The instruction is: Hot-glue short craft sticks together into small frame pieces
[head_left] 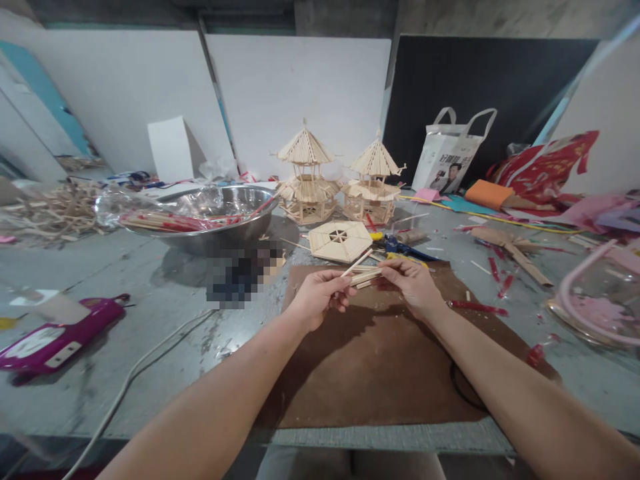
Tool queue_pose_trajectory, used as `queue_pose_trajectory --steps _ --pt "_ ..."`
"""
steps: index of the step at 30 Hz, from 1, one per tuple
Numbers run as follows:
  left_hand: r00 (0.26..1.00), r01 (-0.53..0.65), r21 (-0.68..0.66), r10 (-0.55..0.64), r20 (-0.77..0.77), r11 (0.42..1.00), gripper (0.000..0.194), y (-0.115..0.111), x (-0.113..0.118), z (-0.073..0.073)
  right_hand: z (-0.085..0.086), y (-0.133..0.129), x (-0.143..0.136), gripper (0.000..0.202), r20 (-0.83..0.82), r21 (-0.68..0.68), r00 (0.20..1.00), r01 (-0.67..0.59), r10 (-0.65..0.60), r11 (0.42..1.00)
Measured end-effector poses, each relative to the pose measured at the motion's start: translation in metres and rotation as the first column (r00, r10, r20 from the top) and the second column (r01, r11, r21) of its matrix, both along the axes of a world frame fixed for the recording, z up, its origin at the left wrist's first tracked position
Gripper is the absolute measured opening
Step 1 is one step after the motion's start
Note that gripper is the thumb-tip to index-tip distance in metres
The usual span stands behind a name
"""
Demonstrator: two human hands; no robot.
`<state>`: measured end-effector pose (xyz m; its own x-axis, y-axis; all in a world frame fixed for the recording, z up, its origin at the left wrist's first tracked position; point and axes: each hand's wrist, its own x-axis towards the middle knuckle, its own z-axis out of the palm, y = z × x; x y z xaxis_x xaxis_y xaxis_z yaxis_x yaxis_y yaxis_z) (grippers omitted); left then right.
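Over the brown mat, my left hand pinches thin wooden sticks; one of them slants up and to the right from its fingertips. My right hand has thumb and fingers closed at the right ends of the sticks. Just beyond both hands lies a flat hexagonal panel built of sticks, with a spoked opening in its middle. Two stick-built pagoda models, a left one and a right one, stand upright behind it. My fingers partly hide the sticks.
A steel bowl with plastic-wrapped sticks stands left. Blue-handled pliers lie behind my right hand. A purple power strip and white cable are at left. Red wrapper scraps, a pink-rimmed basket and a white bag are right.
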<state>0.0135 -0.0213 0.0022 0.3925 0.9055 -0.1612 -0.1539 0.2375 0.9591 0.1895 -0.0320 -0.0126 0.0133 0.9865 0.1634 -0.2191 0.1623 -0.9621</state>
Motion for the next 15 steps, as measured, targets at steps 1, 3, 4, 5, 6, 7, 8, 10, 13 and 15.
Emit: queue_pose_trajectory --steps 1,3,4,5,6,7,8,10,13,15 --pt "1.000 -0.005 0.008 0.005 -0.005 1.000 0.025 0.0002 -0.0001 -0.0008 0.0001 -0.0002 0.0000 0.018 -0.003 -0.008 1.000 -0.006 0.006 1.000" --pt "1.000 -0.019 0.028 0.020 -0.019 0.999 0.028 0.0006 -0.0002 -0.0023 0.0005 -0.0007 0.0002 0.019 -0.006 -0.029 1.000 -0.028 0.028 0.999" --pt "0.999 -0.025 0.043 0.027 -0.027 0.999 0.029 0.0008 -0.0002 -0.0028 0.0008 -0.0010 0.0005 0.020 -0.004 -0.041 0.999 -0.041 0.041 0.998" --pt "0.999 -0.030 0.062 0.032 -0.038 0.998 0.030 0.0011 -0.0003 -0.0030 0.0011 -0.0012 0.0009 0.021 -0.002 -0.049 0.999 -0.052 0.051 0.997" --pt "0.998 -0.032 0.084 0.036 -0.053 0.996 0.030 0.0014 -0.0003 -0.0031 0.0015 -0.0013 0.0014 0.022 0.002 -0.053 0.998 -0.055 0.056 0.997" --pt "0.997 -0.028 0.109 0.036 -0.072 0.994 0.030 0.0017 -0.0003 -0.0031 0.0019 -0.0013 0.0019 0.022 0.014 -0.050 0.999 -0.051 0.052 0.997" --pt "0.995 -0.022 0.134 0.035 -0.098 0.991 0.029 0.0020 -0.0003 -0.0030 0.0022 -0.0013 0.0024 0.023 0.038 -0.038 0.998 -0.040 0.041 0.998" --pt "0.984 -0.005 0.191 0.038 -0.174 0.982 0.027 0.0024 -0.0002 -0.0027 0.0025 -0.0012 0.0030 0.023 0.135 0.011 0.991 -0.013 0.012 1.000" --pt "0.947 0.035 0.270 0.054 -0.316 0.962 0.025 0.0021 0.0001 -0.0027 0.0019 -0.0021 0.0018 0.022 0.373 0.099 0.928 -0.017 -0.022 0.995" --pt "0.917 0.068 0.308 0.062 -0.394 0.949 0.026 0.0014 0.0001 -0.0033 0.0008 -0.0037 -0.0002 0.023 0.527 0.144 0.850 -0.071 -0.016 0.987"
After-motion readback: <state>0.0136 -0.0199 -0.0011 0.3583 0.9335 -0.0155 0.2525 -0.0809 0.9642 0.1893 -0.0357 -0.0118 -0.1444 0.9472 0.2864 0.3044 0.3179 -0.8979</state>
